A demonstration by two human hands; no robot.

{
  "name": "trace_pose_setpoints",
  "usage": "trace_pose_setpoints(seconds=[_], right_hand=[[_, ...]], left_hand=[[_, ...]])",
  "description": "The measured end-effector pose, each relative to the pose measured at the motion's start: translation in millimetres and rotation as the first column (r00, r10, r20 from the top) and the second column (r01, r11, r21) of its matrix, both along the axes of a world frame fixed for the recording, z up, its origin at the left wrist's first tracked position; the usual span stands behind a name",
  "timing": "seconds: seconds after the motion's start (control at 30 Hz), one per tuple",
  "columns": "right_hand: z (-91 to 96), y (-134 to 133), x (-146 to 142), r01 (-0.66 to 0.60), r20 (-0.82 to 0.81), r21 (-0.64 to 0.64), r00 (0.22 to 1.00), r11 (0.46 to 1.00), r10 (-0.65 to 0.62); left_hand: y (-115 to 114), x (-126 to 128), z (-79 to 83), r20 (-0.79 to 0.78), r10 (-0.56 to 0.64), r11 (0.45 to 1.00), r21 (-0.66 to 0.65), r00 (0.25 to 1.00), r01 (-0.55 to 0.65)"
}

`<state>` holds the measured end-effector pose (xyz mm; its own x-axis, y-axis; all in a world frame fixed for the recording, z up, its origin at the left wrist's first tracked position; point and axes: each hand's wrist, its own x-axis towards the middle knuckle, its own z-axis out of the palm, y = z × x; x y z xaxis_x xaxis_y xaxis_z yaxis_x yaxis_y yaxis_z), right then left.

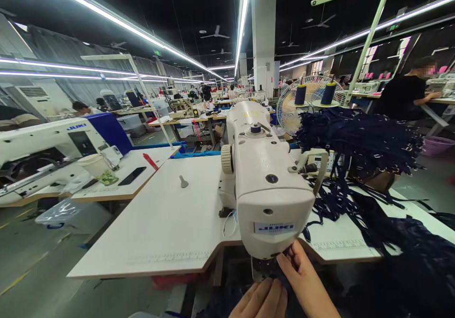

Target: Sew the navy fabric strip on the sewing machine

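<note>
Nearest to you, at the bottom edge of the view, both hands are on the navy cloth (408, 266) just under the head of the sewing machine (266, 180).

Your left grip (261, 301) sits knuckles-up on the cloth with the fingers close together. The frame edge cuts it off, so I cannot tell whether it pinches anything.

Your right grip (307, 282) comes in from the lower right. Its fingers are stretched out straight and side by side, and they are closed around nothing. The tips touch the cloth right beside the presser-foot area (263, 266).

The cloth lies at the front of the machine beneath your hands and spreads in a dark mass to your right, over the tabletop (170, 223) edge.

The machine stands on the white tabletop with its end face toward you, and its handwheel (226, 159) is at the far left side. A small grey tool (183, 181) lies alone on the tabletop, to the left of the machine and well apart from it.

To the right of the machine, a thick bundle of navy straps (359, 138) is draped above the tabletop, and loose ends trail down onto it.

Behind the bundle are two blue thread spools (329, 93), upright, with a fan (287, 107) just behind them.

On the next tabletop to your left are a phone (132, 176), a paper cup (93, 162) and a second machine (42, 142).

Farther off on the right, a person in black (405, 93) is seated at another station.
</note>
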<state>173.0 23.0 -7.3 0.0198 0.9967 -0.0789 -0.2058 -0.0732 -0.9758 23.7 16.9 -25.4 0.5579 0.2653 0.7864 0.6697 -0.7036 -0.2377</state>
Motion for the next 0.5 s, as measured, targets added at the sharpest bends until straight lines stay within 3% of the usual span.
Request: trace_pose_setpoints(seconds=[0.13, 0.27, 0.5], right_hand=[[-2.8, -1, -1, 0.026, 0.019, 0.01, 0.999, 1.0, -0.026], [-5.1, -1, -1, 0.067, 0.002, 0.026, 0.998, 0.997, -0.067], [1.4, 2, 5, -0.017, 0.069, 0.035, 0.997, 0.999, 0.015]], left_hand=[[2, -5, 9.9, -0.029, 0.026, 0.999, -0.045, 0.999, -0.028], [0, -4, 5.5, -0.015, 0.042, 0.999, -0.019, 0.999, -0.042], [0, 11, -12.0, 0.284, 0.005, 0.988, 0.148, 0.959, -0.049]])
